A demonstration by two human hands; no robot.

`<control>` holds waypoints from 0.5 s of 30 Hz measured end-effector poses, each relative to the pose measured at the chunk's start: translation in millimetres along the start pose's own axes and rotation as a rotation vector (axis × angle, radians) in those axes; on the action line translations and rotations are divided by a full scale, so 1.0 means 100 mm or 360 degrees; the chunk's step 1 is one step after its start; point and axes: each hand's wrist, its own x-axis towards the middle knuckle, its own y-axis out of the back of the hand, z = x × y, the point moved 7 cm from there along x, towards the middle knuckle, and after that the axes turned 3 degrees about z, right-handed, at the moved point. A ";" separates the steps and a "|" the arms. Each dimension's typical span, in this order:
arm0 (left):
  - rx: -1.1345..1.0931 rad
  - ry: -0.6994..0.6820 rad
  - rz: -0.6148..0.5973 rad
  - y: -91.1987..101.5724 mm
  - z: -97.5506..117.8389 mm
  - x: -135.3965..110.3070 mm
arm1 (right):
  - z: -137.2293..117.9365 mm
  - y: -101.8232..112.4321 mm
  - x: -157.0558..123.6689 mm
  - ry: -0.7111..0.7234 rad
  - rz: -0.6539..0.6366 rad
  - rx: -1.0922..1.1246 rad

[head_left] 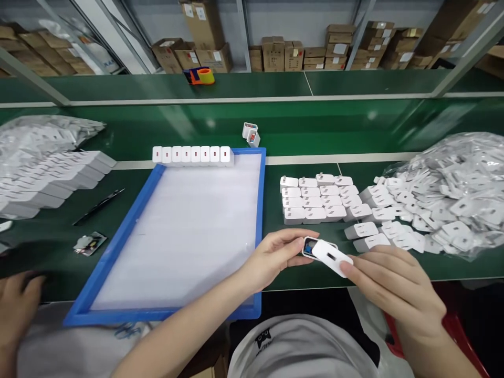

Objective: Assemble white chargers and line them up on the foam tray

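Grasped: white housing [308, 248] in left hand [271, 255], white cover [334, 258] pinched in right hand [397, 283], both above green worktable [307, 278] toward its near edge; blue-framed tray [260, 210]; bagged covers [468, 178], right; housing rows [312, 202] standing between; eight white units [192, 156], tray's far edge; black tool [98, 206], circuit board [91, 243], past tray's left edge.

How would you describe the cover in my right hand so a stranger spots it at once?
Start at the blue-rimmed tray; near its right side, your left hand holds a white case. The cover lies slantwise partly over that case, pinched by your right hand. Unlike the loose covers at far right, this white slotted one is held.
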 end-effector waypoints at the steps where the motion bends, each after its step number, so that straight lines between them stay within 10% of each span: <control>1: 0.0013 -0.0009 -0.0004 0.00 0.00 0.00 | 0.00 -0.05 0.01 0.0058 -0.0069 -0.0008; 15: 0.0421 -0.0222 0.0056 0.00 0.09 -0.03 | 0.18 -0.14 -0.01 0.0308 -0.0238 -0.0033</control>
